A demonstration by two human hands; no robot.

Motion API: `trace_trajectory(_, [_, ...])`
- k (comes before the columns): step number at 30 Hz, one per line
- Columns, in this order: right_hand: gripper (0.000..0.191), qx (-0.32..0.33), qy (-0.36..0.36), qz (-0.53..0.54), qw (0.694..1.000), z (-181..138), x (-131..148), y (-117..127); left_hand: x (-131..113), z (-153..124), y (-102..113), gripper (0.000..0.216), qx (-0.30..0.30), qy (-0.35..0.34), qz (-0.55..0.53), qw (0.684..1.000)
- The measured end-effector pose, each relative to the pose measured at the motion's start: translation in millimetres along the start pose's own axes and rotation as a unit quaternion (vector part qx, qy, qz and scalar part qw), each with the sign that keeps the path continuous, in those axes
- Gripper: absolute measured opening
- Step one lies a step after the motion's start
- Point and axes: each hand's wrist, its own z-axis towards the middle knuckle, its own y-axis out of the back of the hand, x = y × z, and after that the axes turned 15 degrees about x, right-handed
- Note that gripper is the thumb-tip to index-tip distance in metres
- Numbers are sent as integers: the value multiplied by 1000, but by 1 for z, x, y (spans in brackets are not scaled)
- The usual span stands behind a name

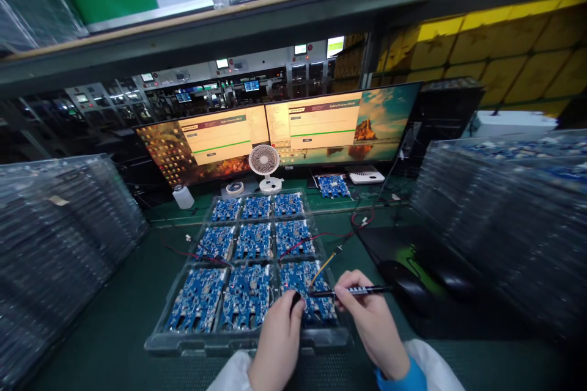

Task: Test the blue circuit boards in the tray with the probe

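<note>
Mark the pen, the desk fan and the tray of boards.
pen (362,289), head view, on its dark barrel right of the right hand.
desk fan (264,160), head view, on the round grille.
tray of boards (183,342), head view, on the clear front rim.

My two hands are bare, no gloves, no rings that I can see. Left hand (276,342): white loose sleeve at the wrist. Right hand (373,327): white sleeve too, with a bright blue cuff showing under it.

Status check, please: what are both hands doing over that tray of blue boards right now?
Left hand presses black probe onto nearest-right blue circuit board. Right hand grips black marker pen. Red wires trail across clear plastic tray.
</note>
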Motion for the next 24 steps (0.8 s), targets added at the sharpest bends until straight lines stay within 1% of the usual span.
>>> trace_trajectory(5, [32, 41, 7, 19, 999, 1, 19, -3, -6, 1, 7, 32, 18, -26, 5, 999])
trace_trajectory(9, [33, 60, 10, 2, 998, 1, 24, -1, -13, -6, 7, 31, 65, -23, 6, 998])
trace_trajectory(12, [33, 82, 8, -34, 996, -7, 24, 1, -13, -11, 6, 32, 99, -13, 10, 995])
trace_trajectory(17, [31, 123, 11, -111, 986, -23, 28, 5, -10, -11, 4, 37, 133, 9, 19, 991])
trace_trajectory(19, [30, 139, -4, -109, 984, -26, 29, 9, -12, -9, 4, 44, 159, -14, 12, 987])
trace_trajectory(20, [30, 154, -19, -93, 983, -27, 29, 10, -14, -8, 4, 51, 185, -41, -2, 982])
trace_trajectory(22, [32, 195, -49, -37, 979, -28, 29, 13, -16, -7, 3, 66, 247, -103, -54, 962])
trace_trajectory(23, [33, 215, -57, -8, 975, -29, 28, 13, -16, -6, 2, 70, 273, -123, -91, 950])
trace_trajectory(24, [35, 231, -58, 15, 971, -29, 27, 14, -16, -7, 0, 71, 296, -130, -134, 937])
